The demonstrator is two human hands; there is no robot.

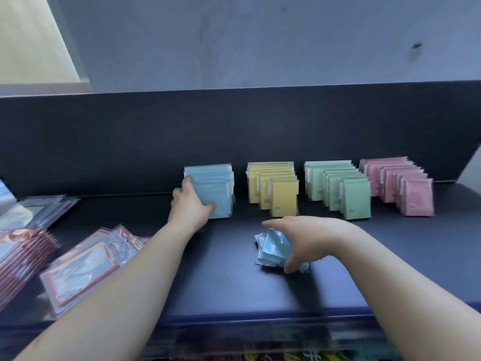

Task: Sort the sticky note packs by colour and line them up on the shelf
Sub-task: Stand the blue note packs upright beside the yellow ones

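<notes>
Four rows of upright sticky note packs stand along the back of the dark shelf (pixel 234 287): blue (pixel 218 188), yellow (pixel 276 188), green (pixel 338 191) and pink (pixel 403 188). My left hand (pixel 188 204) grips the front of the blue row, thumb on the front pack's face and fingers round its left side. Nearer the shelf's front, a small loose pile of blue packs (pixel 273 247) lies flat. My right hand (pixel 309 241) arches over that pile and grips it between thumb and fingers.
At the left lie clear-wrapped packets with orange borders (pixel 80 272), a fanned red stack (pixel 20 259) and grey-wrapped packets (pixel 39 209). A dark back panel (pixel 234 136) rises behind the rows. More goods show on a lower shelf (pixel 299 354).
</notes>
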